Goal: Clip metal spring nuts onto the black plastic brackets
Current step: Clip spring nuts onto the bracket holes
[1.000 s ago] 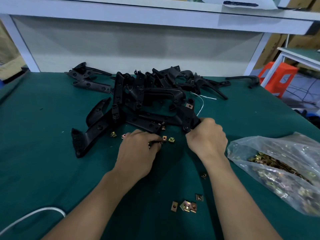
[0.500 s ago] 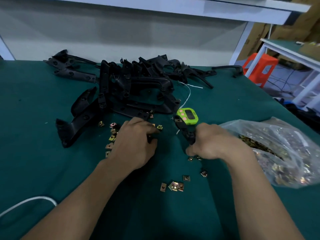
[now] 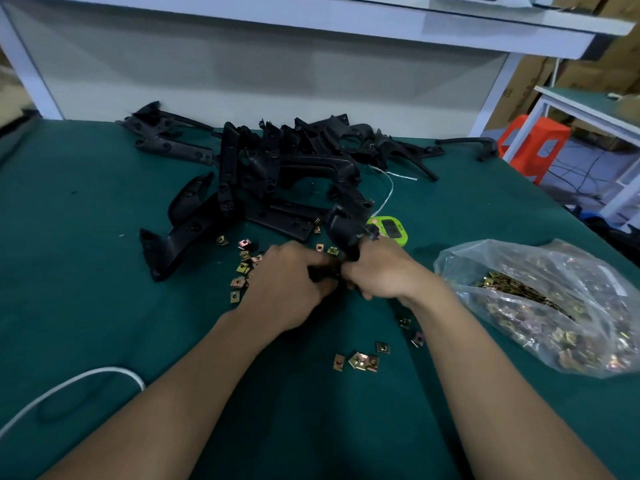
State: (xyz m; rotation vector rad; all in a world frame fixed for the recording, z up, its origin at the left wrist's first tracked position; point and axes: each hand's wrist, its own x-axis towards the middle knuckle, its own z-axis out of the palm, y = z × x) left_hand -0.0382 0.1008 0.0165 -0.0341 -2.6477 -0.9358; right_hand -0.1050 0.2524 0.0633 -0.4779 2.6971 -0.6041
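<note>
Right hand point(image 3: 382, 271) at frame centre, closed round a black plastic bracket point(image 3: 346, 226), long axis rising up-left from the fist. Left hand point(image 3: 291, 282) just beside, fingers curled at the bracket's lower end; whether pinching a spring nut, cannot tell. Loose spring nuts point(image 3: 242, 268) left of that hand, bag of nuts point(image 3: 540, 306) at right. Versus half a second ago: hands drawn together, bracket now covering part of the green timer point(image 3: 391, 230).
</note>
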